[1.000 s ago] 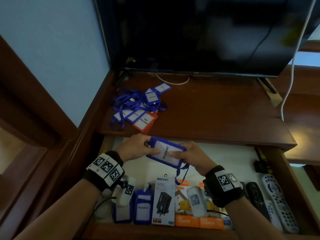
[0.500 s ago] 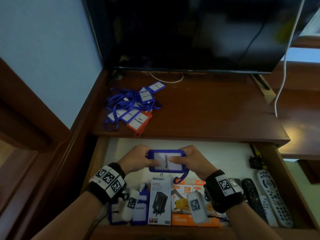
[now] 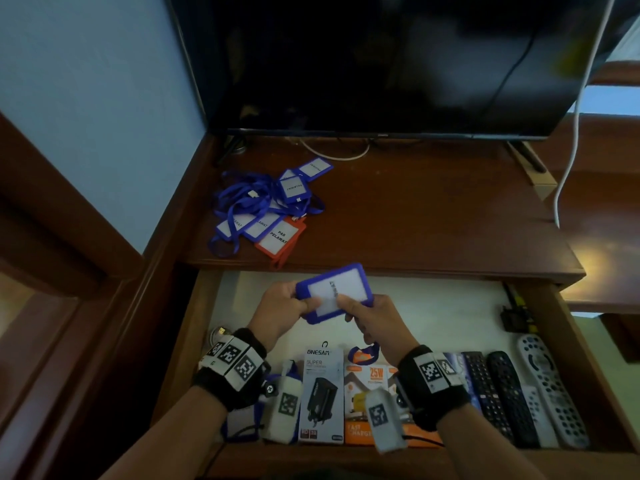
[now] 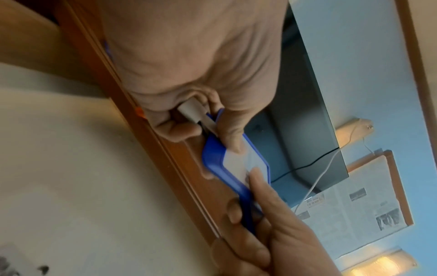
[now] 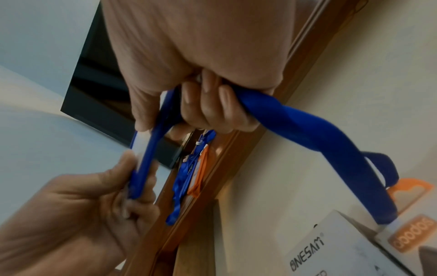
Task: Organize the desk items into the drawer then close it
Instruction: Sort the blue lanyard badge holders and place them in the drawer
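Both hands hold a blue badge holder [image 3: 334,292] with a white card above the open drawer [image 3: 433,306]. My left hand [image 3: 289,306] pinches its left end, thumb on the card face [image 4: 232,138]. My right hand [image 3: 369,315] pinches its lower right edge [image 5: 144,149] and grips the blue lanyard [image 5: 319,134], which trails down toward the boxes. A pile of blue badge holders with lanyards [image 3: 266,202] and an orange one [image 3: 282,239] lies on the desk top [image 3: 415,216] at the left.
At the drawer's front lie more badge holders [image 3: 242,420], an ONESAM charger box [image 3: 320,393], an orange charger box [image 3: 367,386] and several remotes [image 3: 512,396]. A black adapter [image 3: 516,317] sits at the right wall. A TV [image 3: 381,64] stands at the desk's back.
The badge holder has tilted up, its card face turned toward me and its far end raised. The lanyard has been drawn into my right hand.
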Motion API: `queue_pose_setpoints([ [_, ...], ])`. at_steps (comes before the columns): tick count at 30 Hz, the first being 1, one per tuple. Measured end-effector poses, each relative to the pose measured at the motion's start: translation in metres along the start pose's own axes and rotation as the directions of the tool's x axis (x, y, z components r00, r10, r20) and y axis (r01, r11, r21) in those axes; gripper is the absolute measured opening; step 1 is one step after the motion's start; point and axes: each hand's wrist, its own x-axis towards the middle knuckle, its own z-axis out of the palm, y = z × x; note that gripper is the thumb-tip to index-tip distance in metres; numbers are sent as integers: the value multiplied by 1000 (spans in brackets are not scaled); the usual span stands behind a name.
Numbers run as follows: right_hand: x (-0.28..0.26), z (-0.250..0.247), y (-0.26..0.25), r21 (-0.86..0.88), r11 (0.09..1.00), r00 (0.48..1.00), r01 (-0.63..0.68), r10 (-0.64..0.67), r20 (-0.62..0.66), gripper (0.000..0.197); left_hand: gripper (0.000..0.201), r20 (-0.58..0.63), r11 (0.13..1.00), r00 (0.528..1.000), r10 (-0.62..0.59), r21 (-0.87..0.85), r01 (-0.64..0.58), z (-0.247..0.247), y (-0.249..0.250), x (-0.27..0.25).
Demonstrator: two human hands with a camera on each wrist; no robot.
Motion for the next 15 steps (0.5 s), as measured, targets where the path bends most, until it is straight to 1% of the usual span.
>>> queue_pose_setpoints([
  [2, -2, 2, -4, -12, 1000, 1000, 19, -18, 20, 36, 15, -72, 993, 997, -17, -115, 9, 9, 2, 2],
  [4, -5, 4, -7, -25, 999, 996, 32, -29, 84, 30, 13, -137, 982, 990, -22, -187, -4, 15, 4, 3],
  [6, -7, 6, -11, -87, 995, 989, 44, -31, 147, 21, 12, -178, 982, 984, -11, -190, -23, 21, 3, 4],
  [7, -9, 7, -13, -127, 990, 985, 53, -31, 172, 17, 11, -194, 986, 981, 8, -159, -40, 24, 1, 5],
  [8, -10, 7, -14, -162, 985, 980, 62, -30, 195, 13, 9, -212, 993, 976, 41, -100, -64, 27, 0, 6],
  [10, -12, 6, -18, -203, 976, 972, 73, -25, 233, 8, 7, -224, 988, 965, 133, 101, -113, 32, -4, 8],
  [13, -10, 1, -25, -251, 963, 971, 99, -39, 235, 12, 8, -144, 898, 957, 252, 404, -175, 39, -11, 8],
  [15, -8, -3, -31, -279, 953, 975, 118, -58, 215, 13, 8, -69, 838, 959, 275, 507, -204, 41, -19, 9],
])
